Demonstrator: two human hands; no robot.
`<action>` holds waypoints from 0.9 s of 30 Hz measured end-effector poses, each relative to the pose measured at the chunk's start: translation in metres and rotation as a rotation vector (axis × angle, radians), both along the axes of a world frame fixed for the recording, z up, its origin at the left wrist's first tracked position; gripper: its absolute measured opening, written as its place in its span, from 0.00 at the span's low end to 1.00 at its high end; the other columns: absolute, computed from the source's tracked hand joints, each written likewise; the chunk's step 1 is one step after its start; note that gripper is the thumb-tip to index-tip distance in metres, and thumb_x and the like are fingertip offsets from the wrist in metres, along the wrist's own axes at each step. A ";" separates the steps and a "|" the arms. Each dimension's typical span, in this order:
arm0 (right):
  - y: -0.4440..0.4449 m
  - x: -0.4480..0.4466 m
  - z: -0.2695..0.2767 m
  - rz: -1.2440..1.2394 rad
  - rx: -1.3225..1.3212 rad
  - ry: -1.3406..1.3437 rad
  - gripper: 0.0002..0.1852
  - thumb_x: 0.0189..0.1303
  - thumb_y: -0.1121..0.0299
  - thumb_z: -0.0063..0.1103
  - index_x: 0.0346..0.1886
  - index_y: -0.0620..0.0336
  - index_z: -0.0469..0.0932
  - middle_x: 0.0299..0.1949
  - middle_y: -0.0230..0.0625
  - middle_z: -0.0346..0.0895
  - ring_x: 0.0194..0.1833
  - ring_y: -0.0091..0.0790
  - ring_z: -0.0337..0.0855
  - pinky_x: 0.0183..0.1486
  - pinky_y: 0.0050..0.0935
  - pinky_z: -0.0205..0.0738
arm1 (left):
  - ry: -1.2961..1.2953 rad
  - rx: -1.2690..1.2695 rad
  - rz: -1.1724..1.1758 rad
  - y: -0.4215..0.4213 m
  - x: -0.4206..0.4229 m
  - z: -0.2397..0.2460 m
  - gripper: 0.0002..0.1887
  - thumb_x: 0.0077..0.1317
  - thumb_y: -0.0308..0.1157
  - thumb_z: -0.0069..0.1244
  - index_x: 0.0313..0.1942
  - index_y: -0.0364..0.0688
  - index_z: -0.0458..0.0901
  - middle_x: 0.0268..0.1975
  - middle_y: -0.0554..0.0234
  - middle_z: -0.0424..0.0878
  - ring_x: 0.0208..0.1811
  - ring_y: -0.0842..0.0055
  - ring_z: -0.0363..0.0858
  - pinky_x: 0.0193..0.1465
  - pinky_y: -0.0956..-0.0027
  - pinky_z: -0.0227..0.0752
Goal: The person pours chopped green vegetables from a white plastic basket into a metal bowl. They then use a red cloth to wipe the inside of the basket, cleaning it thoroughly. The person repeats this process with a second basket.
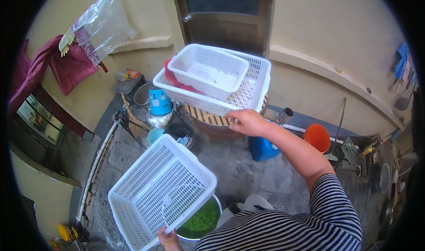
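At the lower left, my left hand (168, 240) grips the edge of a white plastic slotted basket (166, 178), which is tilted and has nothing in it. Below and partly behind this basket is a round metal basin (219, 201) of chopped green leaves (201, 219). My right hand (247, 122) is stretched forward, fingers bent and apart, with nothing visible in its grasp. It overlaps the front of a larger white basket (260, 85); whether it touches cannot be told. That basket holds a smaller white basket (206, 68) and a red plastic item (171, 75), and sits on a slatted wooden top (207, 113).
A blue jerrycan (262, 148) and orange bucket (317, 138) stand on the right. To the left are a blue patterned bucket (160, 101), a black bucket (181, 131), a turquoise container (155, 135) and a broom (136, 123). A door (225, 28) is ahead.
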State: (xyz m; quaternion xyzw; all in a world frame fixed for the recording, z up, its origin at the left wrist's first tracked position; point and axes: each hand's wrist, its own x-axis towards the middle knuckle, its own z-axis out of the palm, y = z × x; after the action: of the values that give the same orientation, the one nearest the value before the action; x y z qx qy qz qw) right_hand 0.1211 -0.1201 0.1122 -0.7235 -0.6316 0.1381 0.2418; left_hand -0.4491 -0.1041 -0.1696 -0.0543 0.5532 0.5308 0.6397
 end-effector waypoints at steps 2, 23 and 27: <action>0.034 0.019 -0.002 0.026 0.029 -0.040 0.19 0.53 0.66 0.61 0.50 0.55 0.77 0.41 0.45 0.81 0.45 0.47 0.81 0.48 0.42 0.75 | -0.058 -0.005 0.084 0.010 0.006 0.000 0.21 0.46 0.28 0.49 0.44 0.35 0.71 0.48 0.50 0.77 0.51 0.50 0.76 0.58 0.39 0.70; 0.406 0.090 -0.199 0.019 -0.025 -0.169 0.22 0.58 0.70 0.50 0.58 0.53 0.71 0.63 0.55 0.64 0.61 0.54 0.69 0.60 0.46 0.68 | 0.111 -0.036 0.380 0.010 0.130 0.035 0.19 0.53 0.27 0.50 0.46 0.31 0.72 0.48 0.49 0.80 0.53 0.54 0.77 0.57 0.49 0.75; 0.409 0.094 -0.168 0.117 -0.210 -0.023 0.13 0.53 0.69 0.54 0.42 0.56 0.81 0.37 0.48 0.83 0.44 0.48 0.83 0.51 0.42 0.75 | 0.115 -0.035 0.408 0.009 0.121 0.026 0.18 0.53 0.27 0.50 0.46 0.31 0.72 0.48 0.49 0.80 0.52 0.55 0.78 0.57 0.51 0.76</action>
State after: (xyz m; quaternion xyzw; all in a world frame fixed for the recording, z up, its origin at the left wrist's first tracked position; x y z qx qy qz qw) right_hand 0.2156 0.2889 -0.0556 -0.7083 -0.6577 0.2088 0.1489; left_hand -0.3279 -0.0950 -0.1435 -0.1461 0.5755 0.6419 0.4851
